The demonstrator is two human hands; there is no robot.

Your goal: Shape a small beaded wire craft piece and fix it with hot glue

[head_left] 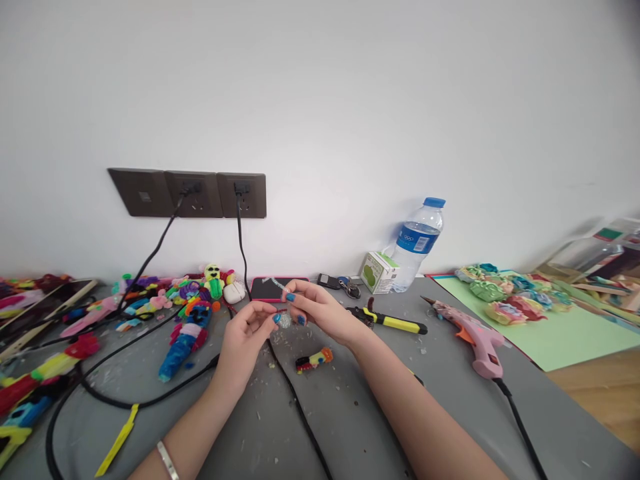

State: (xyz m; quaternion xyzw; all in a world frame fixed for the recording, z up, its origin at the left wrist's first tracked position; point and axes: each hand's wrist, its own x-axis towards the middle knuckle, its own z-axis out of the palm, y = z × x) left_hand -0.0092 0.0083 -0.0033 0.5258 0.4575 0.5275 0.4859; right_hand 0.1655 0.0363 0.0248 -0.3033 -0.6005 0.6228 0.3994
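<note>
Above the grey table, my left hand (249, 331) and my right hand (317, 308) meet almost fingertip to fingertip, both closed in a pinch. Between them is a small clear, glittery piece (285, 321) with a thin red strand (283, 311) along its top. The fingers cover parts of it, so its kind is unclear. A pale silvery strip (273, 283) shows just beyond my right fingertips, over a dark phone (263, 289) with a pink edge. Below my hands lies a small pipe-cleaner figure (314, 360) in orange, yellow, red and black.
Yellow-black pliers (400, 324), a pink glue gun (483, 343), a water bottle (415, 247) and a small green-white carton (379, 272) stand or lie right. Fabric flowers (515, 293) rest on green paper. Black cables (295, 400) cross the table; pipe-cleaner figures (185, 340) crowd the left.
</note>
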